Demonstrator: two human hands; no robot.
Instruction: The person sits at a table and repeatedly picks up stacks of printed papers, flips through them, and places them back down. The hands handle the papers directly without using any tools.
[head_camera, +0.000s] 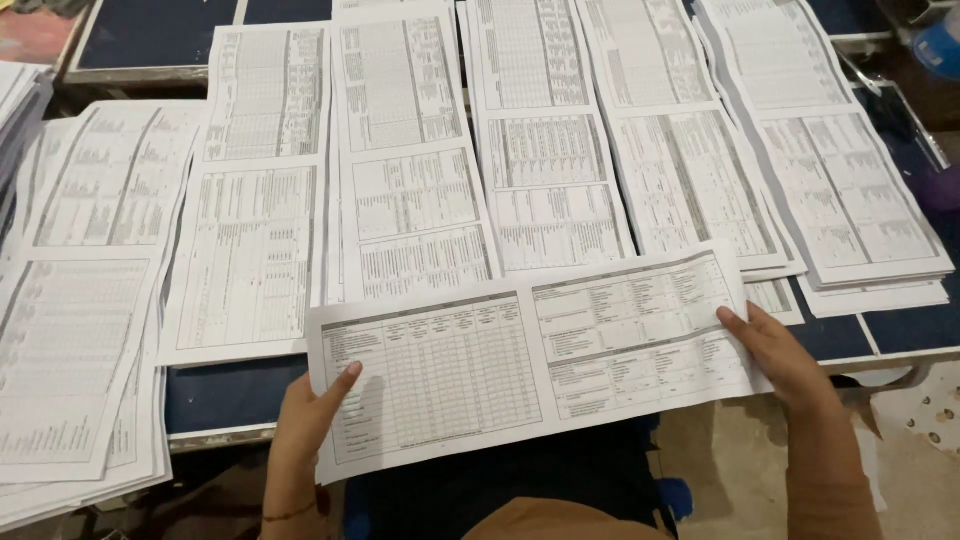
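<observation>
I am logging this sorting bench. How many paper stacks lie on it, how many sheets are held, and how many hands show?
Paper stacks on the table: 6, the first at far left
Held sheet: 1
Hands: 2, left hand and right hand
Total: 9

Thin bracelet (290, 514), bare forearms

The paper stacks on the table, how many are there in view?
7: six stacks side by side from left to right, one cut off at the far left edge. More may lie outside view.
</observation>
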